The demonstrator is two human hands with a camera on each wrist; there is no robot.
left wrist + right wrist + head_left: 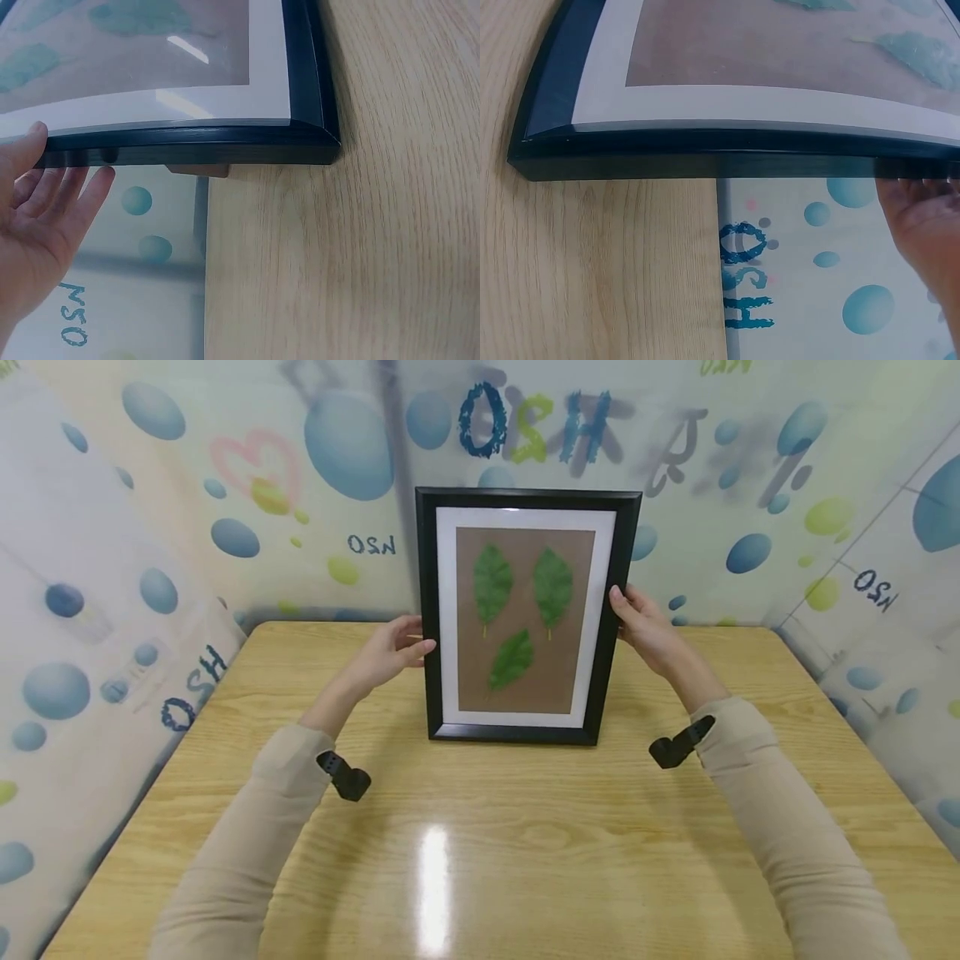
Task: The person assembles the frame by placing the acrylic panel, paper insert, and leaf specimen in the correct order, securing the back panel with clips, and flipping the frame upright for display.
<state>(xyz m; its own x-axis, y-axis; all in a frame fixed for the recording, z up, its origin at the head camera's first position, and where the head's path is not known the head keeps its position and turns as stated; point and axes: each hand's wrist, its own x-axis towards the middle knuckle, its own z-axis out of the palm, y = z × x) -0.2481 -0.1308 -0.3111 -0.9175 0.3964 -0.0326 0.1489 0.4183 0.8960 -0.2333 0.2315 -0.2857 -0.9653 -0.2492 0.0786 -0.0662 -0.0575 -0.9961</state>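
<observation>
A black picture frame (517, 735) stands upright on the wooden table, leaning slightly back. Behind its glass, three green leaves (552, 587) lie on a brown backing inside a white mat. My left hand (392, 652) holds the left side of the frame, thumb at the front edge and fingers reaching behind. On the opposite side, a little higher, my right hand (651, 631) grips the frame with its thumb in front; its other fingers are mostly hidden. A small brown piece (199, 171) shows behind the frame in the left wrist view.
The light wooden table (510, 852) ends at a wall sheet (285, 560) printed with blue and green dots and letters, close behind the frame. Similar printed sheets flank both sides. A black wrist device (345, 777) sits on each sleeve.
</observation>
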